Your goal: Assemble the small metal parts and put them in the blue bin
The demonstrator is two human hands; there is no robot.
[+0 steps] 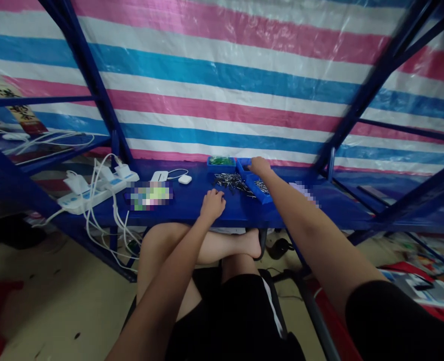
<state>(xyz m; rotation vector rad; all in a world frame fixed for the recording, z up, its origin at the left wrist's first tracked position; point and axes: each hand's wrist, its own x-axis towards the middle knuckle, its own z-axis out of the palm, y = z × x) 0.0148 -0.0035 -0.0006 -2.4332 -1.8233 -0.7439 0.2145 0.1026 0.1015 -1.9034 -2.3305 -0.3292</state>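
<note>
On the blue table point(184, 203), my left hand point(213, 203) rests near the front edge with its fingers curled; whether it holds anything is too small to tell. My right hand point(258, 166) reaches over a blue bin point(243, 163) at the back, its fingertips partly hidden at the bin. Just left of that bin is a blue tray with green pieces point(222, 161). A loose pile of thin dark and silvery parts point(231, 181) lies between my hands. Another blue bin with small metallic parts point(262, 187) sits below my right forearm.
A white power strip point(94, 193) with plugs and tangled cables lies at the left, beside a white device point(159, 176) and a white case point(184, 179). Blue metal posts point(103, 108) stand on both sides, before a striped sheet point(222, 80).
</note>
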